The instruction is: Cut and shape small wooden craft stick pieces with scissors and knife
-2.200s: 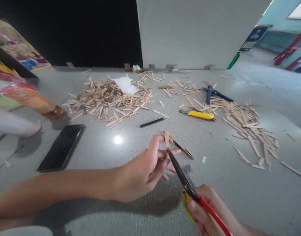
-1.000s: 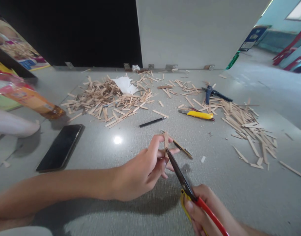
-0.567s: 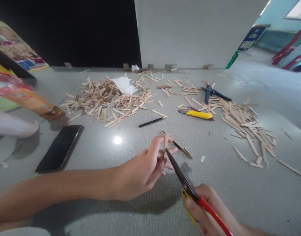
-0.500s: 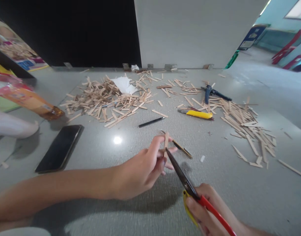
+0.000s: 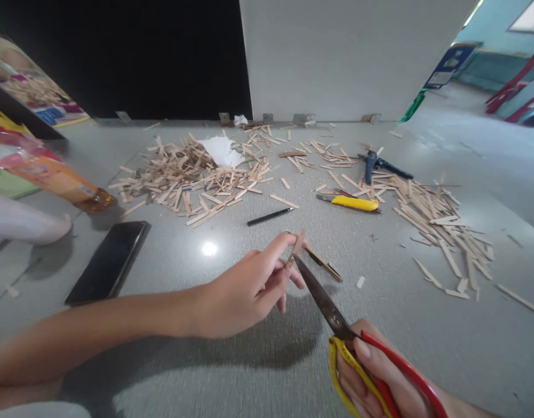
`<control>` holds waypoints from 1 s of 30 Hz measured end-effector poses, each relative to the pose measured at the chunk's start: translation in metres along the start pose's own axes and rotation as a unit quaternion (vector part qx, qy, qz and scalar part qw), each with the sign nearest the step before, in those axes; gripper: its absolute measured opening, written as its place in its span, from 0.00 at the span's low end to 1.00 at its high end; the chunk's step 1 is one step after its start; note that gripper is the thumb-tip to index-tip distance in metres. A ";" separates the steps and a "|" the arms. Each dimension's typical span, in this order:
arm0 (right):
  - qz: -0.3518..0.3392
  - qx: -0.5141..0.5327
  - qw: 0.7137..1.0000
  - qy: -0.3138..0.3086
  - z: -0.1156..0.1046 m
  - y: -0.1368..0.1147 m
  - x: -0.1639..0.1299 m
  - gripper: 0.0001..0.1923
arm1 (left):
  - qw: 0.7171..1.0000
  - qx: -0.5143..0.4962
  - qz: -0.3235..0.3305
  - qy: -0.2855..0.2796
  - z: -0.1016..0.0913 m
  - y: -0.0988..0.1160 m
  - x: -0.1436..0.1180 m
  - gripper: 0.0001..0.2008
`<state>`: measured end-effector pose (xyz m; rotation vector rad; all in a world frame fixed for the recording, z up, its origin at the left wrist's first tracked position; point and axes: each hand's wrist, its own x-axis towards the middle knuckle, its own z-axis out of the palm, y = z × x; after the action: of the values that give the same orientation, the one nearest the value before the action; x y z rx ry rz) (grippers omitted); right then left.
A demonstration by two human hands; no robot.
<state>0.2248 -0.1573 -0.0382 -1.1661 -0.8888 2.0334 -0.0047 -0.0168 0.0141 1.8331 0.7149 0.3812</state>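
Pale, flat wooden stick (image 5: 298, 244): pinched at its lower end by the fingers of the left hand (image 5: 244, 293), at that hand's one-to-two o'clock. It stands tilted above the grey surface (image 5: 258, 377), upper end towards one o'clock.

Left hand: narrow grip on the stick, other fingers loosely curled below.

Right hand (image 5: 380, 371): at the stick's four-to-five o'clock, wrapped round the red and yellow handles of dark-bladed metal scissors (image 5: 323, 296). Blades point to eleven o'clock, tip right by the stick; whether they touch, cannot tell.

Around the left hand: slim gold-and-black tool (image 5: 322, 264) at two to three o'clock, just beyond the fingertips; thin black rod-like tool (image 5: 270, 216) at one; loose heap of pale wooden sticks (image 5: 179, 174) at eleven; black rectangular phone (image 5: 110, 261) at nine to ten.

Second pale stick pile (image 5: 445, 220): right hand's one o'clock, well apart.
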 end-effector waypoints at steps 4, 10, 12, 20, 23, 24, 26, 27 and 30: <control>0.022 0.012 1.000 0.000 -0.004 -0.005 -0.004 0.35 | 1.000 -0.021 0.000 0.004 0.002 0.000 0.000 0.17; 0.032 -0.017 0.999 -0.010 -0.007 0.000 0.001 0.37 | 1.000 -0.009 -0.001 0.004 0.003 -0.001 0.002 0.15; 0.051 -0.040 0.998 -0.009 -0.009 0.002 0.003 0.37 | 1.000 -0.010 0.001 0.002 0.003 -0.002 0.002 0.16; 0.049 -0.129 0.990 0.041 -0.015 0.009 0.003 0.37 | 1.000 -0.019 0.000 -0.012 0.006 -0.006 0.001 0.15; 0.034 -0.140 0.989 0.039 -0.015 0.009 0.003 0.37 | 1.000 -0.023 0.000 -0.011 0.006 -0.006 0.001 0.14; 0.030 -0.141 0.989 0.037 -0.014 0.010 0.003 0.37 | 1.000 -0.024 -0.001 -0.010 0.006 -0.006 0.001 0.14; 0.021 -0.148 0.988 0.034 -0.014 0.011 0.004 0.37 | 1.000 -0.026 -0.008 -0.010 0.006 -0.004 0.001 0.13; 0.018 -0.152 0.988 0.035 -0.014 0.012 0.005 0.37 | 0.999 -0.030 -0.012 -0.010 0.006 -0.003 0.000 0.12; 0.014 -0.174 0.984 0.047 -0.011 0.011 0.008 0.38 | 0.999 -0.039 -0.021 -0.015 0.005 -0.001 0.000 0.13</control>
<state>0.2288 -0.1548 -0.0547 -1.4539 -1.2184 1.8730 -0.0022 -0.0199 0.0109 1.7455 0.7062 0.3482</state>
